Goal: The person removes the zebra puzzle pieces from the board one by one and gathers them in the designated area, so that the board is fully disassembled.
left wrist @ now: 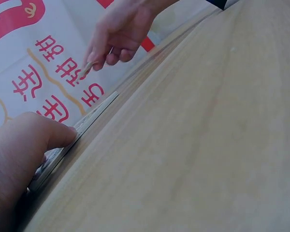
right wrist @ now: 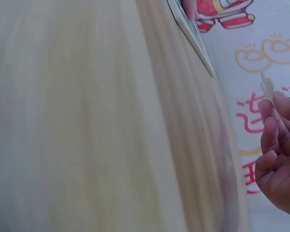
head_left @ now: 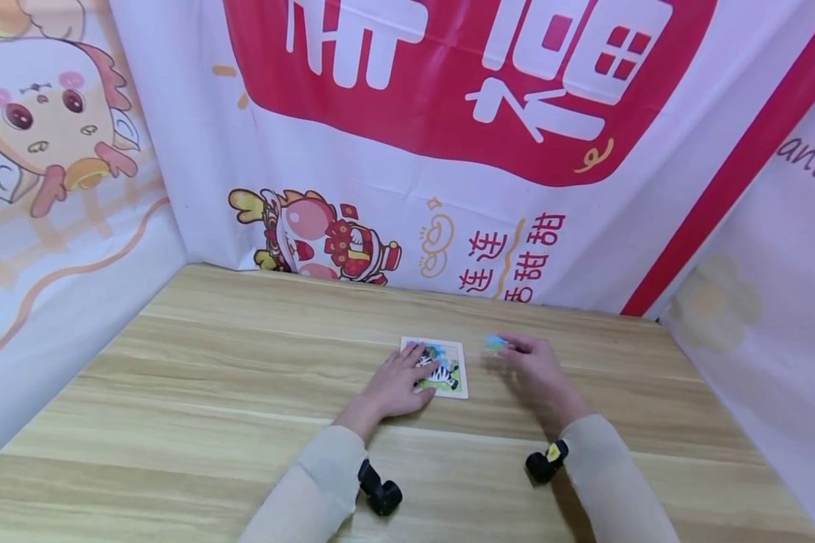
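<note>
A small square jigsaw puzzle board (head_left: 456, 381) with a zebra picture and pale border lies flat on the table. My left hand (head_left: 395, 385) rests on its left part with fingers spread, covering some of the picture. In the left wrist view, the thumb of that hand (left wrist: 21, 150) touches the edge of the board (left wrist: 95, 113). To the right, my right hand (head_left: 539, 371) pinches a blue-and-green puzzle piece (head_left: 494, 344) above the table, apart from the board. Edge-on in the right wrist view, the piece (right wrist: 267, 89) sits between thumb and index finger.
The wood-grain table (head_left: 197, 392) extends around the board. Behind it hangs a printed white-and-red cloth (head_left: 394, 181), with more printed cloth at the left and right sides. A black wrist camera (head_left: 380, 489) is strapped at the left sleeve, another (head_left: 545, 463) at the right.
</note>
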Available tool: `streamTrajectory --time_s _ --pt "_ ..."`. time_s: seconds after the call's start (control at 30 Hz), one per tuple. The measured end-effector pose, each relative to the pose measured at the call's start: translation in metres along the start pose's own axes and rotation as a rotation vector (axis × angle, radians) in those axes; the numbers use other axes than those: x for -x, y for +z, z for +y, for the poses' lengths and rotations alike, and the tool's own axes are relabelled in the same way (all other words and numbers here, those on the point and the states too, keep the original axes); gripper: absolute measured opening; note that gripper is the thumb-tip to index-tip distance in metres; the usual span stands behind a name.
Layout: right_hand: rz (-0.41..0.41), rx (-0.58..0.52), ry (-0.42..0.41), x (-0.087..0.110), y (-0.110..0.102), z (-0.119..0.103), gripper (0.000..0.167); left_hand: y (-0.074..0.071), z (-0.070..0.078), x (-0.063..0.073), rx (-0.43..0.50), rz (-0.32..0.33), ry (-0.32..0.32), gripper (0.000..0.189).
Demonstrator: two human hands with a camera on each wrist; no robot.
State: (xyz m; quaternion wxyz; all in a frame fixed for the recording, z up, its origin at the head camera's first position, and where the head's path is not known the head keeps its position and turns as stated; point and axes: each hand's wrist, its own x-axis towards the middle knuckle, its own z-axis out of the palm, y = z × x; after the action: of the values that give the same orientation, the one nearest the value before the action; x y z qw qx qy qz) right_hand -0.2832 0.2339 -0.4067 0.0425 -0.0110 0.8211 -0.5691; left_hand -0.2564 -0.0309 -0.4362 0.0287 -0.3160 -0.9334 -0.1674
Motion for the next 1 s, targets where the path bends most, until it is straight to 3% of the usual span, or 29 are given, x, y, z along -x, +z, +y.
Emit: streamTrajectory --time_s 0.17,0.37,0.67,1.0 --pt "0.036 0.152 -0.119 0.006 -0.027 0.005 0.037 0.001 -0.001 0.000 0.005 0.001 -0.020 0.053" --pt "0.030 0.213 -0.161 0.015 -0.058 0.013 0.037 0.002 -0.001 -0.001 0.024 -0.009 -0.052 0.053" --pt "0.013 0.193 -0.037 0.026 -0.097 0.029 0.043 0.000 -0.001 -0.001 0.020 -0.015 -0.051 0.053" --pt "0.013 0.123 0.032 0.026 -0.124 0.052 0.042 -0.002 0.001 0.001 0.041 -0.023 -0.055 0.052"
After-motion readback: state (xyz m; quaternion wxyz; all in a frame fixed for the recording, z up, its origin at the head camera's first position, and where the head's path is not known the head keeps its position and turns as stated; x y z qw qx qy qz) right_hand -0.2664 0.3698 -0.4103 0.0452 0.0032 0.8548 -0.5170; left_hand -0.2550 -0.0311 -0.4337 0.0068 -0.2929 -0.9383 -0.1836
